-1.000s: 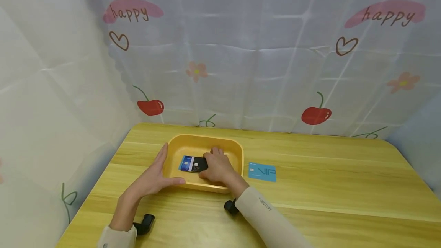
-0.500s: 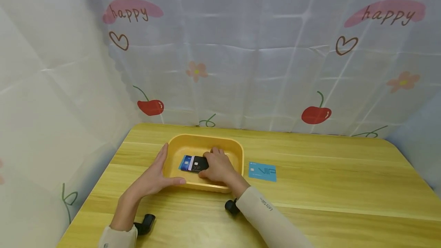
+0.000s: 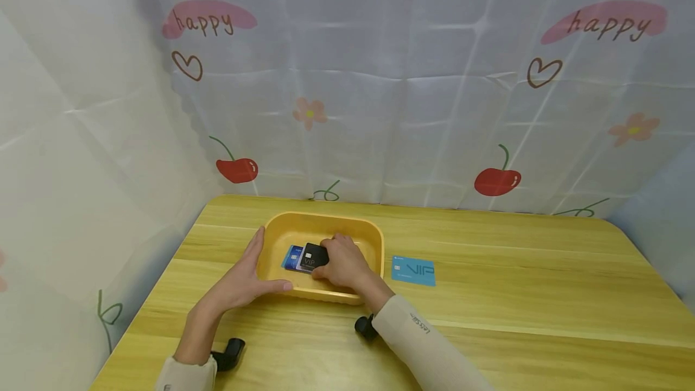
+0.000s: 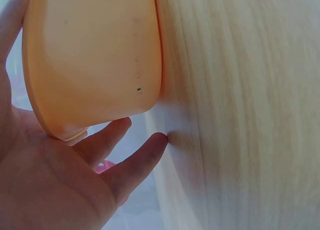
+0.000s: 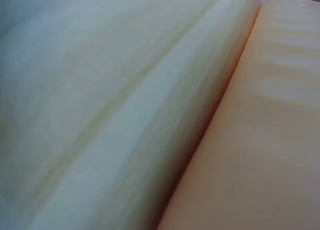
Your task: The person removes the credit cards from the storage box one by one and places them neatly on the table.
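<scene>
In the head view, my right hand [image 3: 343, 262] reaches into the yellow plastic basin [image 3: 374, 240]. Thumb and fingers pinch the right end of a black VIP card [image 3: 314, 256], which is slightly tilted. Beneath it and to its left, blue cards [image 3: 292, 257] lie stacked on the basin floor. My left hand [image 3: 239, 276] rests against the basin's left front corner, fingers straight along the side and thumb at the front rim. In the left wrist view the spread fingers [image 4: 135, 165] lie beside the basin's outer wall [image 4: 100, 55]. The right wrist view shows only the basin's wall [image 5: 270, 140] and the table.
A light blue VIP card [image 3: 414, 271] lies flat on the wooden table [image 3: 521, 294], right of the basin. Black wrist camera mounts [image 3: 230, 353] show under both forearms. A printed curtain [image 3: 402, 107] hangs along the table's back edge.
The black card has shifted and tilted slightly in my right hand's pinch, its left end rising off the blue cards. My left hand and the basin have stayed put.
</scene>
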`<move>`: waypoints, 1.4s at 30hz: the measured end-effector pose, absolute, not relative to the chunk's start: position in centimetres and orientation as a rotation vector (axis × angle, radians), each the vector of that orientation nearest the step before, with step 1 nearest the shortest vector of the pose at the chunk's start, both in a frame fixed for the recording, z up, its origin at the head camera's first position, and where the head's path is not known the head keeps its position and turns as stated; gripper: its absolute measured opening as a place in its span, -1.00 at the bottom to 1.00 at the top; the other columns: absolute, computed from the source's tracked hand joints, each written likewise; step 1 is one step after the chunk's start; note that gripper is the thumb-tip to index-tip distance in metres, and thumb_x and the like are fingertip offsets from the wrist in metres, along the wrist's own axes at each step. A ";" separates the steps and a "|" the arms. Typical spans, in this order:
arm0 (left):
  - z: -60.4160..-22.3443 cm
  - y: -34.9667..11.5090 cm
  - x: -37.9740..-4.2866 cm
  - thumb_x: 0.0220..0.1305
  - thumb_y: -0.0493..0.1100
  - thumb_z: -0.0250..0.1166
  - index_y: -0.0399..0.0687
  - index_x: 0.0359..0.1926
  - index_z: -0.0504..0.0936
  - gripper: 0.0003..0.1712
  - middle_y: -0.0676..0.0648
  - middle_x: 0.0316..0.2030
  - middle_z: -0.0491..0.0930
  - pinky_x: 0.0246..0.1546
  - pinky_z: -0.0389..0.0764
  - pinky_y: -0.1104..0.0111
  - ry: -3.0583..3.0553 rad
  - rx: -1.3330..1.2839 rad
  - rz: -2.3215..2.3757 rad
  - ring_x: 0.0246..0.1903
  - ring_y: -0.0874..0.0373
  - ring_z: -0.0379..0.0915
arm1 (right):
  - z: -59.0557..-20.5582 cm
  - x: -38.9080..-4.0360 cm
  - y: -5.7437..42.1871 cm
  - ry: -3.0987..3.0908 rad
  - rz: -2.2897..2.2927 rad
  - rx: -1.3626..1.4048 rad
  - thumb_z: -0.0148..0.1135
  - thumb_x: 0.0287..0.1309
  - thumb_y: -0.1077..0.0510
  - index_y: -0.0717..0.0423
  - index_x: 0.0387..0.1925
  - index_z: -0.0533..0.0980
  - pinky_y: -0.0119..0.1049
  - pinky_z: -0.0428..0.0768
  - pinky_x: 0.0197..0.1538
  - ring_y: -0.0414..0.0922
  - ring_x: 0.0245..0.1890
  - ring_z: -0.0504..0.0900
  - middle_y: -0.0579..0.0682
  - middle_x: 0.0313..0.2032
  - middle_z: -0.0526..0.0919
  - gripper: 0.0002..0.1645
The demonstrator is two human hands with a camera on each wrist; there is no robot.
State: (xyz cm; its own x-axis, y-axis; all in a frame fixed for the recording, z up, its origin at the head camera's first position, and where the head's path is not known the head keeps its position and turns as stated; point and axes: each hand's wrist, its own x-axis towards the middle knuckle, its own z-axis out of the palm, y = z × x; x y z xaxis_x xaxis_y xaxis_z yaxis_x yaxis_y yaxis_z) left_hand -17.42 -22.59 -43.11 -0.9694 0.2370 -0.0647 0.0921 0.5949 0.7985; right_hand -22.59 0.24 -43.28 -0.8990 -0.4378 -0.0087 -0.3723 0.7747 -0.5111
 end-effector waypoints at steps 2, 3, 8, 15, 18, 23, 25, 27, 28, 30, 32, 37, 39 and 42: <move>-43.2 -22.6 -17.4 0.06 0.12 0.51 -0.15 0.54 -0.46 0.47 -0.24 0.53 -0.42 0.35 -0.09 -0.21 2.653 0.281 1.324 0.48 -0.24 -0.39 | -43.3 -22.6 0.3 2.845 -0.782 -0.653 0.57 -0.06 -0.05 0.24 0.09 0.57 -0.18 0.46 -0.06 -0.05 -0.18 0.41 0.04 -0.17 0.53 -0.28; -43.2 -22.6 -17.4 0.06 0.12 0.51 -0.15 0.54 -0.46 0.47 -0.24 0.53 -0.42 0.35 -0.09 -0.21 2.653 0.284 1.326 0.48 -0.24 -0.39 | -43.3 -22.6 0.3 2.847 -0.785 -0.655 0.57 -0.06 -0.04 0.24 0.09 0.57 -0.18 0.46 -0.06 -0.05 -0.18 0.41 0.04 -0.18 0.53 -0.28; -43.2 -22.6 -17.5 0.06 0.12 0.52 -0.18 0.54 -0.44 0.47 -0.23 0.54 -0.42 0.35 -0.09 -0.21 2.652 0.289 1.335 0.48 -0.24 -0.39 | -43.3 -22.5 0.3 2.872 -0.786 -0.654 0.56 -0.04 -0.02 0.25 0.11 0.56 -0.16 0.46 -0.05 -0.03 -0.18 0.41 0.06 -0.15 0.53 -0.29; -43.2 -22.7 -17.5 0.05 0.13 0.51 -0.17 0.54 -0.44 0.47 -0.23 0.54 -0.42 0.36 -0.09 -0.20 2.654 0.289 1.327 0.48 -0.23 -0.40 | -43.2 -22.4 0.2 2.936 -0.791 -0.666 0.53 0.00 -0.02 0.26 0.14 0.55 -0.17 0.42 -0.01 -0.03 -0.13 0.34 0.06 -0.11 0.48 -0.29; -43.2 -22.7 -17.5 0.05 0.13 0.51 -0.17 0.54 -0.45 0.47 -0.23 0.54 -0.42 0.35 -0.09 -0.21 2.655 0.286 1.323 0.48 -0.24 -0.40 | -43.1 -22.4 0.3 2.942 -0.828 -0.697 0.51 0.00 -0.01 0.28 0.16 0.54 -0.17 0.41 0.01 -0.02 -0.10 0.33 0.07 -0.10 0.46 -0.28; -43.2 -22.6 -17.5 0.04 0.15 0.52 -0.17 0.54 -0.44 0.48 -0.23 0.54 -0.42 0.36 -0.09 -0.21 2.662 0.281 1.318 0.48 -0.24 -0.40 | -43.0 -22.6 0.9 2.926 -0.886 -0.725 0.51 -0.02 0.01 0.29 0.16 0.54 -0.18 0.43 -0.01 -0.02 -0.10 0.33 0.07 -0.09 0.46 -0.28; -43.2 -22.6 -17.5 0.03 0.17 0.52 -0.16 0.54 -0.44 0.49 -0.23 0.54 -0.42 0.36 -0.08 -0.20 2.664 0.281 1.314 0.48 -0.24 -0.39 | -42.9 -22.7 1.2 2.929 -0.888 -0.726 0.52 -0.03 0.01 0.27 0.15 0.54 -0.18 0.44 -0.03 -0.03 -0.11 0.34 0.07 -0.09 0.47 -0.28; -43.2 -22.5 -17.5 0.03 0.19 0.51 -0.15 0.55 -0.44 0.49 -0.23 0.54 -0.42 0.36 -0.07 -0.20 2.670 0.277 1.307 0.48 -0.25 -0.37 | -42.8 -22.8 1.5 2.932 -0.884 -0.731 0.52 -0.03 0.02 0.27 0.15 0.55 -0.18 0.44 -0.04 -0.02 -0.10 0.34 0.07 -0.09 0.47 -0.28; -43.2 -22.5 -17.5 0.03 0.19 0.52 -0.15 0.55 -0.44 0.49 -0.23 0.54 -0.42 0.36 -0.08 -0.20 2.670 0.274 1.307 0.48 -0.25 -0.37 | -42.7 -22.8 1.6 2.929 -0.883 -0.739 0.52 -0.03 0.02 0.27 0.15 0.55 -0.19 0.44 -0.05 -0.02 -0.10 0.34 0.07 -0.10 0.47 -0.28; -43.2 -22.5 -17.4 0.03 0.18 0.52 -0.14 0.55 -0.44 0.49 -0.23 0.54 -0.41 0.36 -0.08 -0.20 2.668 0.263 1.313 0.48 -0.25 -0.37 | -42.5 -22.8 1.8 2.915 -0.885 -0.759 0.52 -0.02 0.01 0.27 0.16 0.54 -0.20 0.42 -0.08 -0.02 -0.11 0.33 0.07 -0.11 0.47 -0.28; -43.2 -22.5 -17.4 0.03 0.17 0.52 -0.14 0.55 -0.44 0.49 -0.23 0.54 -0.42 0.35 -0.09 -0.21 2.667 0.257 1.312 0.48 -0.25 -0.37 | -42.3 -22.6 1.9 2.899 -0.888 -0.770 0.52 -0.02 0.01 0.27 0.17 0.54 -0.21 0.41 -0.10 -0.03 -0.11 0.32 0.07 -0.11 0.46 -0.27; -43.3 -22.5 -17.4 0.03 0.18 0.52 -0.13 0.55 -0.45 0.49 -0.23 0.54 -0.43 0.36 -0.11 -0.21 2.660 0.268 1.313 0.48 -0.24 -0.41 | -41.7 -22.0 2.3 2.884 -0.908 -0.774 0.52 0.00 0.01 0.27 0.19 0.53 -0.22 0.38 -0.12 -0.04 -0.12 0.31 0.05 -0.12 0.45 -0.26; -43.2 -22.5 -17.4 0.02 0.18 0.52 -0.13 0.54 -0.45 0.50 -0.23 0.54 -0.43 0.36 -0.11 -0.21 2.659 0.269 1.314 0.48 -0.24 -0.41 | -41.4 -21.6 2.5 2.886 -0.926 -0.777 0.51 0.00 0.00 0.27 0.18 0.53 -0.22 0.37 -0.13 -0.04 -0.12 0.31 0.04 -0.13 0.45 -0.26; -43.2 -22.6 -17.5 0.02 0.17 0.52 -0.14 0.54 -0.45 0.50 -0.23 0.54 -0.43 0.36 -0.11 -0.20 2.657 0.263 1.314 0.48 -0.24 -0.41 | -40.9 -21.1 2.9 2.889 -0.964 -0.775 0.52 0.01 -0.02 0.28 0.19 0.52 -0.21 0.36 -0.14 -0.03 -0.12 0.31 0.03 -0.14 0.44 -0.24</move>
State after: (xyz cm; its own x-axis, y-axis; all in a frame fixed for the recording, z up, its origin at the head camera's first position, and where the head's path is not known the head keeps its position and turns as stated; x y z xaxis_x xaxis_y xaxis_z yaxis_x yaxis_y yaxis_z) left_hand -17.45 -22.58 -43.18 -0.9707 0.2298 -0.0702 0.0837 0.5972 0.7977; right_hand -21.06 2.88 -40.95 -0.8784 -0.4529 0.1523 -0.4537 0.6904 -0.5635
